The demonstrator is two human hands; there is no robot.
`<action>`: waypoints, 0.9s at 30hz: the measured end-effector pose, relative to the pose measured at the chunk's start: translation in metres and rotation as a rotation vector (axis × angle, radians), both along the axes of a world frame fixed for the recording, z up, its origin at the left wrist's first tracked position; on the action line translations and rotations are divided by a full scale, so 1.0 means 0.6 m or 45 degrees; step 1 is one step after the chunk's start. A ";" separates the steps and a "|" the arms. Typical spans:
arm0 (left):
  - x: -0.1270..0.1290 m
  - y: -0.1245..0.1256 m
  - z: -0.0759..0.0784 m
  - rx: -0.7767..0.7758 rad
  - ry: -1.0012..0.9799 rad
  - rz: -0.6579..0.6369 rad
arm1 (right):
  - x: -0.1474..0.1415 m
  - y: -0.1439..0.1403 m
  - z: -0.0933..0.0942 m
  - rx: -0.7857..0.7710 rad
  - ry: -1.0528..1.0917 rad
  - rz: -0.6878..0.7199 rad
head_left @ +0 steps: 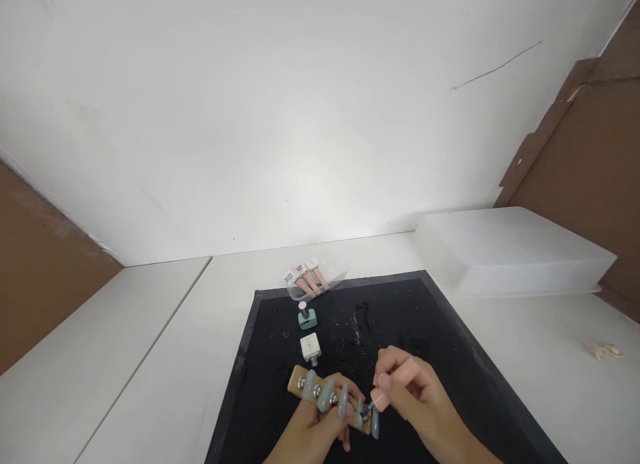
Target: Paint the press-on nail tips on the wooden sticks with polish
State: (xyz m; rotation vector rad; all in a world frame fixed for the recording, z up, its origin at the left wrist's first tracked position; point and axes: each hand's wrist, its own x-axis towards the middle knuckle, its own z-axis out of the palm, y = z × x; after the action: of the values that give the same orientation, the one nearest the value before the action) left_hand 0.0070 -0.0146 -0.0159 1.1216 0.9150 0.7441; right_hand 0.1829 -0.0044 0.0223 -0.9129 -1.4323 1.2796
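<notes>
A person's left hand [320,426] clasps a wooden strip [296,379] bearing grey-green nails [325,395] as the right hand [417,401] pinches a pink-handled brush [381,399].

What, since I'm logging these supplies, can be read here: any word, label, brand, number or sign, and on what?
No text is legible.
White square-faced bottle: dark marks, too small to read.
Three pink-and-white items at the back: marks on their white parts, some purple, too small and blurred.
Pink handle in the right hand: no lettering visible.
</notes>
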 end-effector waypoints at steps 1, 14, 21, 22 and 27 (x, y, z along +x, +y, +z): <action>0.000 0.000 0.001 -0.003 0.009 0.000 | 0.000 0.000 0.001 0.000 -0.010 0.014; 0.011 -0.006 -0.002 0.222 0.194 0.066 | 0.000 -0.002 -0.005 0.001 -0.170 0.078; 0.007 -0.008 -0.006 0.313 0.279 0.037 | -0.001 0.003 -0.015 0.041 -0.226 0.044; 0.007 -0.008 -0.007 0.319 0.283 0.036 | -0.002 0.003 -0.016 0.041 -0.227 0.031; 0.005 -0.009 -0.007 0.309 0.296 0.029 | -0.002 0.004 -0.019 0.022 -0.185 -0.025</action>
State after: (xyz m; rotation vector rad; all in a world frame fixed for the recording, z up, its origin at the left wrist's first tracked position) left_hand 0.0102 -0.0199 -0.0202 1.4358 1.0532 0.7685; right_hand 0.1814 -0.0021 0.0107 -1.0234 -1.5399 1.2049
